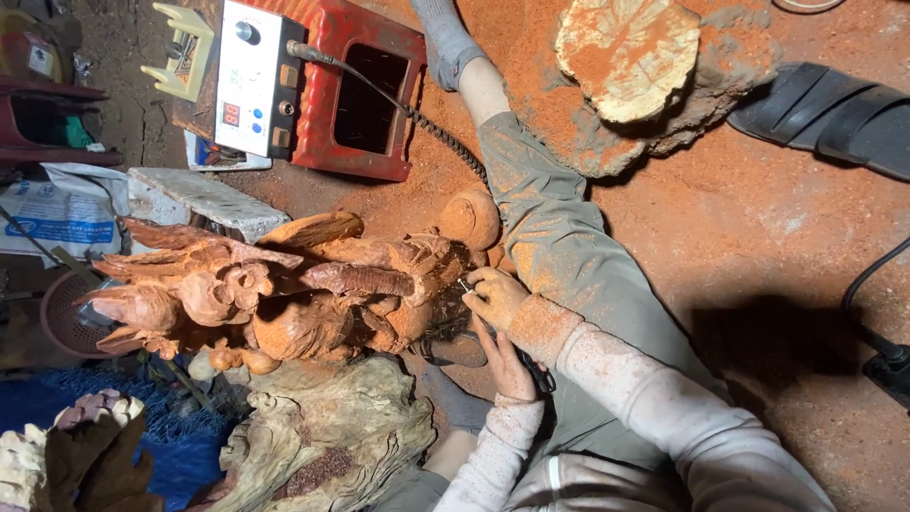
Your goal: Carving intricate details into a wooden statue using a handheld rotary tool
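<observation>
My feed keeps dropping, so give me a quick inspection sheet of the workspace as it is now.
Surface: dirt floor coated in reddish sawdust.
Job's things: reddish wood carving lying on its side; thin rotary tool at its right end.
Clutter: rough root piece below the carving; pale wood slab on a sawdust heap; black sandal; grey brick.
Grippers: right hand grips the tool near its tip; left hand holds its rear.
Cables: coiled black cord runs from the control box; another black cable at right edge.
Surroundings: red stool beside the box; dusty trouser leg stretched across the floor.
</observation>
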